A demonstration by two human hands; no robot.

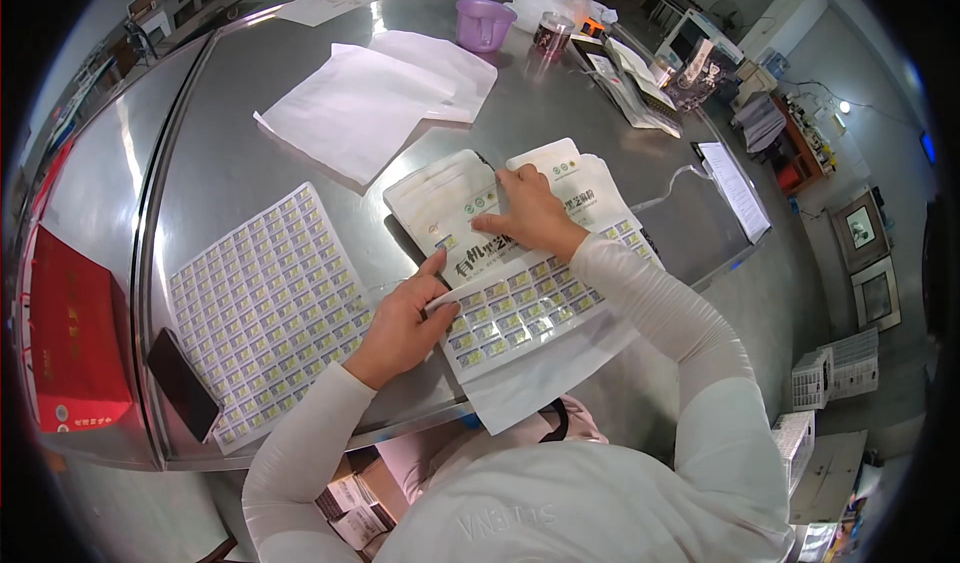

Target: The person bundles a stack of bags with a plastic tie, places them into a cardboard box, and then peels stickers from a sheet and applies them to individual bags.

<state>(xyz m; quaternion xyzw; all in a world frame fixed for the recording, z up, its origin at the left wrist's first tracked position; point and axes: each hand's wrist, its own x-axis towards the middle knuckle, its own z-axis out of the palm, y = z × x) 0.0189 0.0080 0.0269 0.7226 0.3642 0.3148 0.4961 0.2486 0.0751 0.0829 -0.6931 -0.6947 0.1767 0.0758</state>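
Two stacks of white printed pouches lie side by side before me, a left pouch stack (440, 188) and a right pouch stack (590, 188). A sheet of small yellow-green stickers (520, 308) covers their lower part. My left hand (400, 328) pinches the sheet's left edge, its thumb on top and its index finger reaching toward the left pouch. Over the upper pouches, my right hand (540, 213) rests with thumb and fingers apart, the thumb touching the left pouch. A small sticker (445, 242) shows on that pouch between the hands.
Another sticker sheet (270, 313) lies left, beside a dark phone (185, 383) and a red bag (80, 333). White paper sheets (360, 103), a purple cup (484, 25), a jar (552, 35) and a clipboard (735, 188) sit farther out on the metal table (230, 113).
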